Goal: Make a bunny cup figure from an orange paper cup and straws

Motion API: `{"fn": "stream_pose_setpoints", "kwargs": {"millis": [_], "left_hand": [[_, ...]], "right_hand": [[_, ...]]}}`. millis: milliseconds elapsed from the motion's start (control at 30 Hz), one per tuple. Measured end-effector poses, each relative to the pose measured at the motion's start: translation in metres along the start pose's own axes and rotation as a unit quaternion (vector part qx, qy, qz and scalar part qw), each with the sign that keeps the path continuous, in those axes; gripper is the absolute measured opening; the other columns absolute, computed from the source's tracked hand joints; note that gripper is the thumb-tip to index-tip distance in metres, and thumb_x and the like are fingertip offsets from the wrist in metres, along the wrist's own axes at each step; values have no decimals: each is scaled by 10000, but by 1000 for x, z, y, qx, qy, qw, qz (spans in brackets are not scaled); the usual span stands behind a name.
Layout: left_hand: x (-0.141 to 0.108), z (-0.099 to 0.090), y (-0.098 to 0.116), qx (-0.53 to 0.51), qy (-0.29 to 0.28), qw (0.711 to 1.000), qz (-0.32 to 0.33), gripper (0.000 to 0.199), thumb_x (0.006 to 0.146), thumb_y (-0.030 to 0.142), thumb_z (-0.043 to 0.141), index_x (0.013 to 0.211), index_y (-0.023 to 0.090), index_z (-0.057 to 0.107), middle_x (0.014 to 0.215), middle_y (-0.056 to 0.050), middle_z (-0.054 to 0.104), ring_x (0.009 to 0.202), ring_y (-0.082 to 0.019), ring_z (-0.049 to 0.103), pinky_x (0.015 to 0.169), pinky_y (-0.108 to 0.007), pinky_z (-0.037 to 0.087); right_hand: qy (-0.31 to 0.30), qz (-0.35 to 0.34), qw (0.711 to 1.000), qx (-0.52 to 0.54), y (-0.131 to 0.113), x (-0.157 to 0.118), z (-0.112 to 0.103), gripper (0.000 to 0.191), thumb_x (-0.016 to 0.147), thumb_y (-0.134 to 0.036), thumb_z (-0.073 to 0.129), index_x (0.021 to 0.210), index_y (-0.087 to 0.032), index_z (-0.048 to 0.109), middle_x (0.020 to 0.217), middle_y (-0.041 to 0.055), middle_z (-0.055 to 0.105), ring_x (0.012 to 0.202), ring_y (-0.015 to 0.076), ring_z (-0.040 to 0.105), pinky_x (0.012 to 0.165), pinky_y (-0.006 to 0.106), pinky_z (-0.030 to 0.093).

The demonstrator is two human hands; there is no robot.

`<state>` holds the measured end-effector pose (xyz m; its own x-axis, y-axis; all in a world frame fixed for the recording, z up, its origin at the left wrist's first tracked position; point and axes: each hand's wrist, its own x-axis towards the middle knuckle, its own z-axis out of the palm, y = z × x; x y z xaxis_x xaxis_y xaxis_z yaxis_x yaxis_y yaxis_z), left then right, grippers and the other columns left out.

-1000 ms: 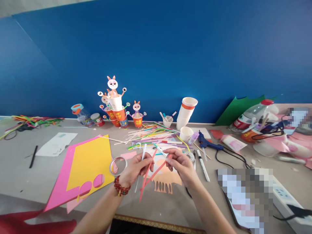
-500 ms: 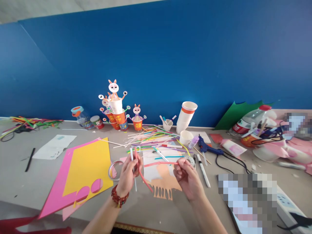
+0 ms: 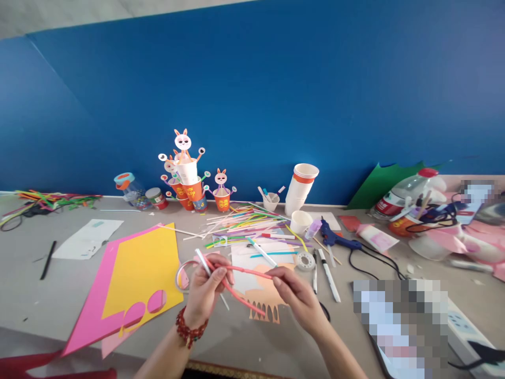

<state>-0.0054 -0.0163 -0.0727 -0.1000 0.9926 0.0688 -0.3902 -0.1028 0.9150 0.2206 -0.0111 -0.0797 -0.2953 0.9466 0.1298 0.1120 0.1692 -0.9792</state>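
A coral-red stick [image 3: 250,271] stretches between both hands. My left hand [image 3: 209,287], with a beaded bracelet at the wrist, is closed round a slim white stick or pen [image 3: 202,259] and red sticks. One red strand [image 3: 246,305] slants down to the right from it, over the table. The fingertips of my right hand [image 3: 298,295] pinch the right end of the stretched red stick. Beneath and between the hands lie a white sheet [image 3: 242,263] and an orange cut-out paper [image 3: 272,292] with a row of slits.
Yellow card [image 3: 145,263] on pink card [image 3: 90,300] lies left, beside a tape roll [image 3: 182,278]. Behind are colored sticks [image 3: 240,218], rabbit-faced cups [image 3: 192,192] and stacked white cups [image 3: 300,189]. A blue glue gun [image 3: 335,237], markers [image 3: 329,276] and a blurred device [image 3: 394,326] are right.
My right hand has moved left, bringing the red stick to my left hand. The bundle in my left hand has tilted, and a tape roll near my right hand is now uncovered.
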Motion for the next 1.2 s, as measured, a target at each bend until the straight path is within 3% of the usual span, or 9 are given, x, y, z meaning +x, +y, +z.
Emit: {"fn": "stream_pose_setpoints", "kwargs": {"millis": [133, 233, 367, 567, 767, 1000, 1200], "left_hand": [[3, -1, 4, -4, 10, 1000, 14, 322, 726, 459, 787, 800, 157, 702, 515, -29, 656, 415, -90, 505, 387, -157, 290], [8, -4, 12, 18, 32, 999, 34, 306, 733, 441, 785, 774, 145, 720, 527, -43, 670, 404, -83, 512, 378, -152, 297], [9, -7, 27, 27, 31, 999, 10, 300, 744, 427, 781, 737, 134, 718, 491, -27, 645, 333, -39, 426, 334, -126, 218], [-3, -9, 36, 13, 11, 998, -61, 320, 768, 435, 760, 726, 125, 694, 445, -1, 608, 274, 9, 257, 314, -130, 94], [3, -11, 33, 25, 2, 992, -121, 350, 744, 456, 772, 710, 121, 677, 403, 23, 534, 345, -26, 318, 360, -150, 188], [15, -5, 33, 61, -5, 994, -96, 342, 759, 458, 752, 781, 129, 663, 489, 31, 577, 322, -4, 256, 348, -165, 109], [12, -1, 32, 60, -39, 993, -97, 302, 841, 413, 688, 942, 129, 682, 598, 11, 604, 398, -19, 333, 404, -173, 205]], "right_hand": [[-84, -10, 987, -134, -11, -5, 0, 409, 1012, -482, 374, 774, -198, 546, 660, -21, 489, 598, 135, 459, 570, 250, 315], [-97, -28, 974, -203, -15, -9, 1, 464, 1022, -501, 305, 669, -213, 393, 595, -43, 396, 541, 129, 409, 547, 253, 269], [-114, -72, 961, -243, -25, -16, -4, 427, 1038, -438, 296, 690, -214, 399, 618, -32, 434, 580, 141, 449, 587, 258, 284], [-120, -86, 970, -192, -39, -27, -11, 450, 1037, -422, 316, 644, -222, 406, 593, -22, 435, 551, 148, 433, 580, 269, 298], [-113, -22, 987, -108, -23, -29, -6, 485, 1020, -481, 345, 618, -219, 410, 568, -30, 407, 518, 134, 385, 534, 263, 276], [-101, 13, 992, -76, -10, -19, 9, 531, 1023, -528, 308, 627, -201, 448, 591, -27, 427, 548, 121, 396, 549, 253, 293], [-100, 64, 991, 57, -4, -16, 22, 476, 982, -580, 403, 720, -196, 502, 577, -46, 436, 486, 95, 363, 481, 221, 294]]}}
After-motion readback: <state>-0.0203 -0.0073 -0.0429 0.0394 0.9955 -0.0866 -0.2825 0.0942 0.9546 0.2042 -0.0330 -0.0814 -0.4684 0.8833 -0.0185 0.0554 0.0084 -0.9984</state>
